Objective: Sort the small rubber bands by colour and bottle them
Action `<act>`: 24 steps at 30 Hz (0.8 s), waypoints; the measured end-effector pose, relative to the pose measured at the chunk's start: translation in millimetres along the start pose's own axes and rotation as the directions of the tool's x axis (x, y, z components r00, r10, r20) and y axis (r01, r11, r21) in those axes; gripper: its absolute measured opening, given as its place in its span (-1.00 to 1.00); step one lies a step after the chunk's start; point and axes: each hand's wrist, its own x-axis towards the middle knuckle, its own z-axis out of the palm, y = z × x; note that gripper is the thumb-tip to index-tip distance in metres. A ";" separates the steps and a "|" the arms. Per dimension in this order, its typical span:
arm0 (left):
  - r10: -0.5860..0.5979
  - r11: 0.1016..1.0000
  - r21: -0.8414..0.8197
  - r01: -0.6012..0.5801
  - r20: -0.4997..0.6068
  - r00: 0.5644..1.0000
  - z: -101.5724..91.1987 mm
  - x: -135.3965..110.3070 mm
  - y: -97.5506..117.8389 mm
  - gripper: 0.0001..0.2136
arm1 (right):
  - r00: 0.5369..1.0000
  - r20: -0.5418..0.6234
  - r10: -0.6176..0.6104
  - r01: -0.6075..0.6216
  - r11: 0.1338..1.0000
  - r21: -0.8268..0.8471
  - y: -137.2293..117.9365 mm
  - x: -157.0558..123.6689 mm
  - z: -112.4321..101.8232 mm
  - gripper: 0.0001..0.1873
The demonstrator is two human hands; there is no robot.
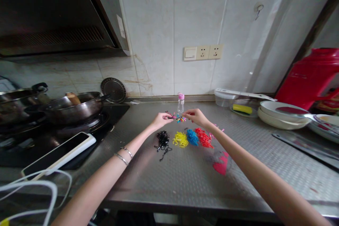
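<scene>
My left hand (161, 120) is closed in a pinch, with what looks like a small black rubber band at its fingertips and pink bits just beyond. Opposite it, my right hand (196, 116) pinches by a small mixed-colour heap of rubber bands (181, 119); what it holds, if anything, is too small to make out. Nearer to me lie sorted heaps of rubber bands: black (162, 140), yellow (180, 139), blue (192, 137) and red (204, 137). Some pink bands (212, 135) are partly hidden by my right forearm. Behind the mixed heap stands a clear bottle with a pink cap (180, 102).
Left is a stove with a pan (71, 107) and a white device (60, 153) with cables. At right are stacked bowls (280, 116), a knife (304, 150), a plastic tub (224, 97) and a red thermos (307, 79). A pink patch (221, 164) marks the metal counter (169, 183).
</scene>
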 end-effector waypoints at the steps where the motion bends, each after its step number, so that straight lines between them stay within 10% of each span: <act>1: 0.018 1.000 0.011 -0.019 0.021 1.000 7.7 4.3 3.5 -0.67 | 1.000 -0.004 -0.003 0.003 1.000 -0.009 -1.5 1.4 0.3 -0.55; 14: 0.086 0.950 0.247 -0.189 0.374 0.923 51.9 27.9 19.9 -0.86 | 0.999 0.014 -0.046 0.047 0.996 -0.082 -7.7 -14.1 -9.7 -0.68; 24: 0.145 0.939 0.216 -0.269 0.460 0.876 55.6 29.5 18.4 -0.84 | 0.921 0.291 -0.259 0.320 0.929 -0.184 -26.5 -41.1 1.2 -0.80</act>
